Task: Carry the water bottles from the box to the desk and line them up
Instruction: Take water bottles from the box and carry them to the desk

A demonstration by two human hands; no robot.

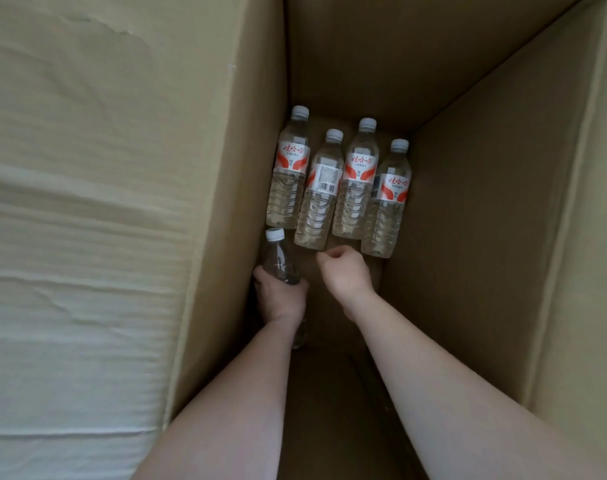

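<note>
While your left hand (278, 299) grips one bottle (278, 258) at 7 o'clock in the box (468, 237), your right hand (343, 271) is curled, holding nothing, beside four bottles (336, 188) lying at 12.

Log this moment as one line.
left hand grips bottle | right hand curled, empty | four bottles lying in box
</note>
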